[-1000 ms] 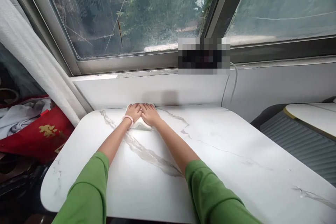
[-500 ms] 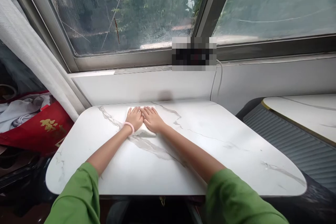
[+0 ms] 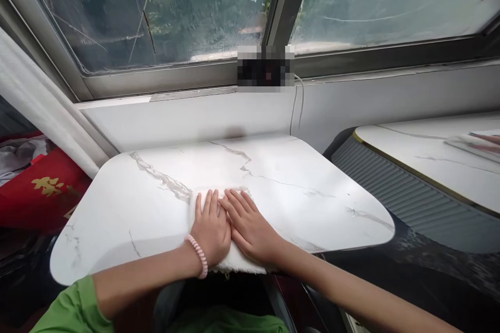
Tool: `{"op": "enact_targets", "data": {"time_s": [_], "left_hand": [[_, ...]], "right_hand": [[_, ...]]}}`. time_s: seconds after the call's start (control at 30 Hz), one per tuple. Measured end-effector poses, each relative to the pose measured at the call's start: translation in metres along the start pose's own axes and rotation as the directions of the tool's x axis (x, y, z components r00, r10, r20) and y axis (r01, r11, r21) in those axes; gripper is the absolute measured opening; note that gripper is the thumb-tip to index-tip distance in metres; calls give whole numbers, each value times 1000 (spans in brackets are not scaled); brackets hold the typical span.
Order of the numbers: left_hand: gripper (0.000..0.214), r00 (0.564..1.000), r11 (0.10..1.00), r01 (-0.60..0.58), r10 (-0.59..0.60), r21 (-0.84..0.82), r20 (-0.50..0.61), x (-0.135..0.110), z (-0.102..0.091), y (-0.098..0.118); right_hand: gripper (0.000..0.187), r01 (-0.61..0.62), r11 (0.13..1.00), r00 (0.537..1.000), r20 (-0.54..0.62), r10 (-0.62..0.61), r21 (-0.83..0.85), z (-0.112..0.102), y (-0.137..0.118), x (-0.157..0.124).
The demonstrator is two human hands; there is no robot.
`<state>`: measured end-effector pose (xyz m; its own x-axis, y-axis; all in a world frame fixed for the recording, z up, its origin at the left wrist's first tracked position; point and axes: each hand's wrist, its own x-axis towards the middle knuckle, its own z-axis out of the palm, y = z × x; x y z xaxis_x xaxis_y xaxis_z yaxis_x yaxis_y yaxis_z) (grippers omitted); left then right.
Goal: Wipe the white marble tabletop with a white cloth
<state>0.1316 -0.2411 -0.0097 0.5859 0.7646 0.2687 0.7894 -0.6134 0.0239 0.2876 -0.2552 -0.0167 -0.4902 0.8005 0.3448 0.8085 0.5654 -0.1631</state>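
Observation:
A white cloth point(image 3: 244, 263) lies on the marble-patterned white tabletop point(image 3: 156, 223), its lower edge at the table's near edge. Flat on its left part rests my left hand point(image 3: 212, 229), fingers stretched forward, a pink coiled band around the wrist. My right hand point(image 3: 250, 223) presses flat on the cloth beside it, fingers extended and pointing away to the left. The two hands touch at the thumbs and index fingers. Much of the cloth is hidden under the palms.
A window point(image 3: 156, 15) with a metal frame runs behind the table. A blurred-out dark object point(image 3: 265, 67) sits on its sill, with a cable point(image 3: 301, 104) hanging down. A second marble-topped table point(image 3: 414, 140) stands at right. At left are a white curtain point(image 3: 39, 88) and a red bag point(image 3: 50, 187).
Both hands have drawn the cloth from the table's far side back to the near edge. The view has shifted to the right, bringing more of the second table into sight.

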Motion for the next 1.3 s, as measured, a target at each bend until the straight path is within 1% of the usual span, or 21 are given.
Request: {"op": "enact_targets", "data": {"time_s": [0.1,0.2,0.3,0.37,0.47,0.57,0.67,0.77,0.87,1.0,1.13,1.23,1.3], "left_hand": [[54,998,998,-32,34,-46,60,0,-4,2],[54,992,994,-42,53,-97,116,7,-5,-4],[52,990,989,-71,85,-130,109,19,-3,-17],[52,991,987,-85,98,-134,90,33,2,-29],[50,997,992,-44,52,-119,59,65,12,-51],[46,999,996,23,-20,-90,27,110,25,-76],[43,999,996,39,-39,-82,-2,156,37,-98],[40,999,994,36,-38,-99,-13,192,44,-113],[37,998,994,60,-62,-89,-12,215,50,-119],[34,998,994,65,-66,-84,-14,227,55,-121],[37,996,995,82,-80,-61,29,223,55,-118],[42,991,992,125,-123,-26,60,213,48,-106],[44,984,985,169,-168,-10,64,203,43,-92]], "right_hand": [[61,-31,999,999,21,32,-6,-3,-3,-7],[60,-86,996,995,50,88,-39,-4,-4,-4],[57,-171,981,982,62,177,-89,-2,-3,10],[56,-221,969,969,85,231,-109,2,2,27],[54,-279,957,953,99,286,-85,8,22,63],[52,-305,952,951,59,304,0,15,56,106],[51,-319,945,947,5,320,75,24,92,144],[50,-324,941,944,-30,328,96,30,121,171],[48,-310,946,948,-46,315,91,33,141,185],[45,-292,953,954,-51,297,81,36,153,190],[46,-272,956,957,-74,281,109,37,155,188],[49,-233,963,968,-61,242,132,34,152,182],[50,-209,968,975,-40,216,137,29,150,172]]}}
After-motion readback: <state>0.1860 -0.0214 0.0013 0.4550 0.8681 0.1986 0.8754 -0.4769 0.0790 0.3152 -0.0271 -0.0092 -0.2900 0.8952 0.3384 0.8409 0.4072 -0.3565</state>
